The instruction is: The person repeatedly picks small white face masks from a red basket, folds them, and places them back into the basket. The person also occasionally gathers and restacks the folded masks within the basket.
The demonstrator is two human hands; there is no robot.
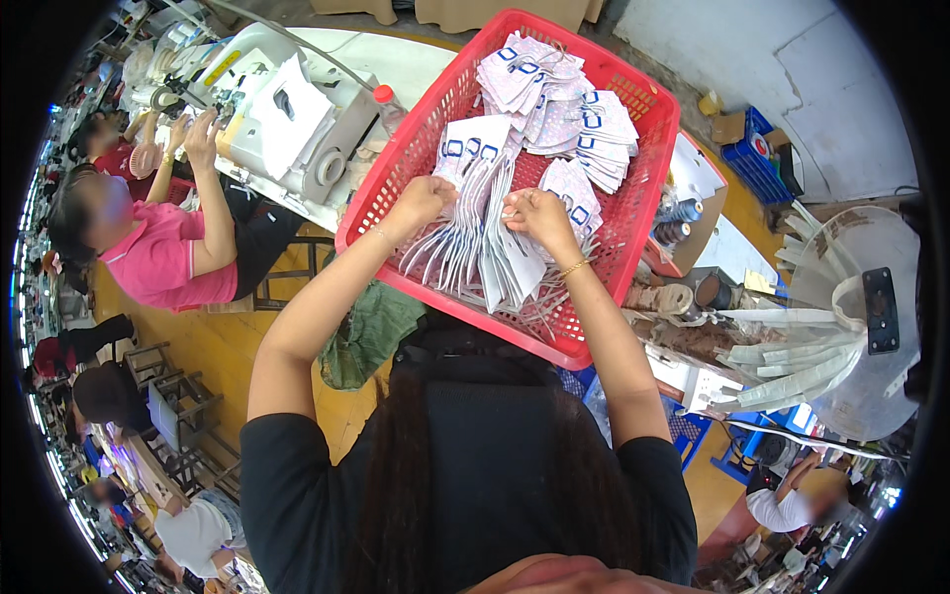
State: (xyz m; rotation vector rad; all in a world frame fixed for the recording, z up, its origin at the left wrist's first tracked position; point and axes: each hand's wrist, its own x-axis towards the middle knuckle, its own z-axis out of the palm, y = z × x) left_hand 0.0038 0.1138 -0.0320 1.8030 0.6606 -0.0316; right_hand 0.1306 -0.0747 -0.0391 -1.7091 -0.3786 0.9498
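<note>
A red plastic basket [465,313] stands in front of me with bundles of pale pink-and-white cut fabric pieces. In its near half, a row of these fabric pieces [485,223] stands on edge, fanned out between my hands. My left hand [424,201] is closed on the left side of the row, fingertips against the pieces. On the right side, my right hand [537,215] is closed in a pinch at the edge of the pieces. Beyond my hands lie more bundles [534,79] with blue marks. Thin pale strips [539,312] lie beneath the row.
Left of the basket is a white sewing machine [307,139] on a table, with a red-capped bottle [388,104] beside it. A co-worker in pink [168,243] sits there. To the right are thread spools [678,223], a blue crate [757,158] and a clear round guard [861,327].
</note>
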